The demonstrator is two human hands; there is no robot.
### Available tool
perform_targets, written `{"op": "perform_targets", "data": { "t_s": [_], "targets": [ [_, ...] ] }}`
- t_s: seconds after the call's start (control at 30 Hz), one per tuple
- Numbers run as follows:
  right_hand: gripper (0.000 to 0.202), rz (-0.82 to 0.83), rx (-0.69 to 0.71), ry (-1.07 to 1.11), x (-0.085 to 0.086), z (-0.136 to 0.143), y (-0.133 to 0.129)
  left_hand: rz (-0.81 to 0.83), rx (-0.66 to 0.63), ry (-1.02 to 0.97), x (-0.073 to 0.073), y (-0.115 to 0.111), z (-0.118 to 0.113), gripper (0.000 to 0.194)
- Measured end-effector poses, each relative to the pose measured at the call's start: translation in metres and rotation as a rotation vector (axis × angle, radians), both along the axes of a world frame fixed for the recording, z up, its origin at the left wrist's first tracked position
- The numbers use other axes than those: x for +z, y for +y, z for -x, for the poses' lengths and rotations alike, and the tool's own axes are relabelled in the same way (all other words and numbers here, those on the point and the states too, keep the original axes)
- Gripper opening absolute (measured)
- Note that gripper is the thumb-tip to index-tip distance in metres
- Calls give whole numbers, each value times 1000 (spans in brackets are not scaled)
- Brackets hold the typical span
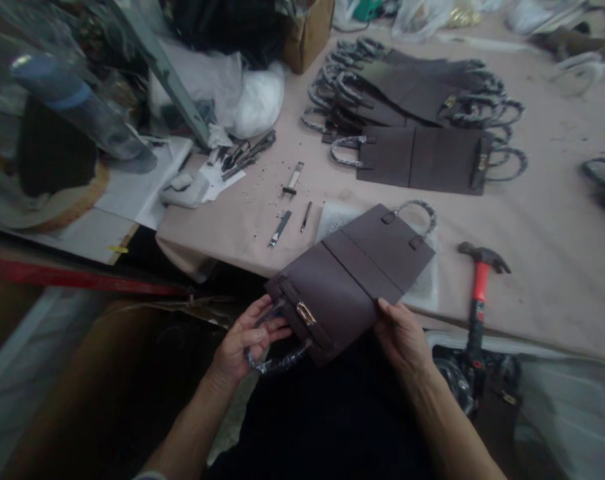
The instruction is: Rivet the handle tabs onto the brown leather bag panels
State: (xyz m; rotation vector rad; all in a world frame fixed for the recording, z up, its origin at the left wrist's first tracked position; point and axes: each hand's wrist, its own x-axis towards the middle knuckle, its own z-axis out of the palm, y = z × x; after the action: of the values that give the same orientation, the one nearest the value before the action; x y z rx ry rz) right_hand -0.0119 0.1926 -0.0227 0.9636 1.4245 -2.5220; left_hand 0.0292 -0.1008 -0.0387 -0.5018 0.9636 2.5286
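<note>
Lower centre: brown leather bag panel (342,273), left grip (256,333) closed about its near handle end, right grip (393,323) pinching its edge (thumb uppermost). Right: hammer (479,293). Upper centre: stacked panels (417,93), handles seemingly plastic-wrapped.

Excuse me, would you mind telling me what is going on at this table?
A person holds a flat brown bag piece at the table's edge, the left hand at one wrapped handle, the right hand on a long edge. Its far end is over a pale slab. Similar pieces lie piled behind, and a hammer lies to the right.
</note>
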Motion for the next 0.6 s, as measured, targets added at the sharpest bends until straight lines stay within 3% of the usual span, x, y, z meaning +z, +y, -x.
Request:
{"op": "perform_targets", "data": {
  "t_s": [0.17,0.27,0.33,0.4,0.47,0.6],
  "targets": [
    [48,-153,62,184,41,34,37,11,-82,21,13,38,9,63],
    [46,-239,168,327,67,74,72,63,-125,-9,21,78,27,62],
    [46,-329,215,343,74,98,94,95,-188,-18,28,110,37,66],
    [46,-411,207,283,71,111,108,149,-269,-72,30,140,41,71],
    [47,-446,177,222,59,112,111,218,-350,-163,23,161,36,73],
    [41,-341,189,182,41,102,115,255,-534,-203,-14,172,10,61]
  ]
}}
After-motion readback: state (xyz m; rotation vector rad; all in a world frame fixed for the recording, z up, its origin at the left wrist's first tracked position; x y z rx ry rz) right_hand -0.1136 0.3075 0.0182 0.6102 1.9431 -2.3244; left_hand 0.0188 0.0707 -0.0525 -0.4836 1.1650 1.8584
